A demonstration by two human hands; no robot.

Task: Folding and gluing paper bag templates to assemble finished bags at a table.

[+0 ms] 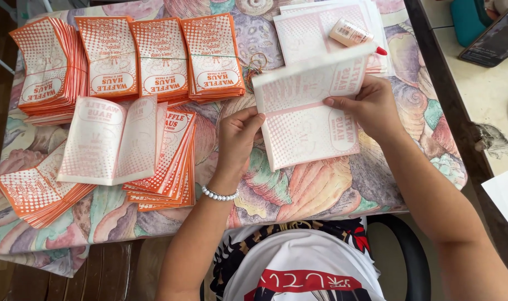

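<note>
Two hands held one thin paper bag over a flowery table.

The left hand (pixel 238 136) pinched the left edge of the paper bag (pixel 310 114), with its fingers curled close around that edge. The right hand (pixel 371 106) lay on the bag's right side, thumb on top and fingers tucked behind, perhaps folding a flap, though that part was hard to see. The bag was white with pale orange dots and sat just above the tablecloth (pixel 321 189). A glue tube (pixel 355 34) rested on a pile of flat sheets (pixel 321 22) just behind the bag. Orange bag stacks (pixel 159 58) lay in a row to the left, well apart from the hands.
</note>
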